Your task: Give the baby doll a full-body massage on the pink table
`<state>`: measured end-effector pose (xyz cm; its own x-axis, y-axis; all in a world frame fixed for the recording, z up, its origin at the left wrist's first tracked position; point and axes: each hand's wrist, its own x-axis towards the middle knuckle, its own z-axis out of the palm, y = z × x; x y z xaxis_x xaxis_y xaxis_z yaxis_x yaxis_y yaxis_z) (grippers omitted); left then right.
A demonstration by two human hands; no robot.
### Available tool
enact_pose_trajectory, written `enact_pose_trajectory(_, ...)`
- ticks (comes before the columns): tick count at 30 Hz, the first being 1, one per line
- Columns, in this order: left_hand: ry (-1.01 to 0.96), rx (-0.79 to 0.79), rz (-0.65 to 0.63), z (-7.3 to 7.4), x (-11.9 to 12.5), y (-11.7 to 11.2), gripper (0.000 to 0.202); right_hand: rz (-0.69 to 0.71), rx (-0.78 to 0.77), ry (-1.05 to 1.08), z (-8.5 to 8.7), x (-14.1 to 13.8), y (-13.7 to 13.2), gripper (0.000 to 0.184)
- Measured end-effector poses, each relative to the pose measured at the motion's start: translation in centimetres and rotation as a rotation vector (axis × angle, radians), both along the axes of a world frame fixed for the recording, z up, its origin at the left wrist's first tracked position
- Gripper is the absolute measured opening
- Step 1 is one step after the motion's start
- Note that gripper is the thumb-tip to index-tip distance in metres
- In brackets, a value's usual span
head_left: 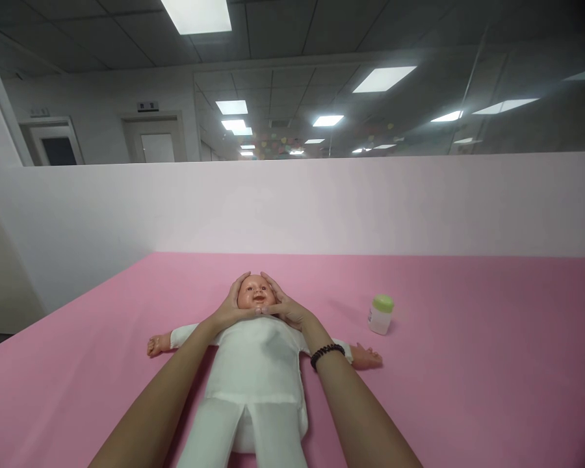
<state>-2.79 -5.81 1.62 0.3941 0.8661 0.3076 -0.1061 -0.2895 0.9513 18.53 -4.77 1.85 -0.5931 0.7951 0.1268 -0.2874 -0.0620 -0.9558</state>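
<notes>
A baby doll (259, 364) with a white cloth body lies on its back on the pink surface, its arms spread to the sides. My left hand (232, 308) cups one side of the doll's head (256, 288), fingers wrapped along the cheek and up to the crown. On the other side my right hand (290, 310) does the same. Both thumbs meet under the doll's chin. A black coiled band (327, 353) circles my right wrist. The back of the doll's head is hidden.
To the right of the doll stands a small clear jar (381, 314) with a green lid. The pink-covered table (468, 377) ends at a low white partition (322, 208) behind. A door (4, 286) is at the far left.
</notes>
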Motion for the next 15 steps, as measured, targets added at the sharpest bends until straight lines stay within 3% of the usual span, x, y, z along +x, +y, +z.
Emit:
enact_pose_trajectory(10, -0.033, -0.032, -0.044, 0.08, -0.43, 0.36, 0.082, 0.033, -0.041, 0.118, -0.4, -0.29, 0.79, 0.1)
enact_pose_trajectory(15, 0.029, 0.026, 0.008, -0.06, -0.26, 0.38, 0.095, 0.033, -0.012, 0.08, -0.31, -0.15, 0.49, 0.106)
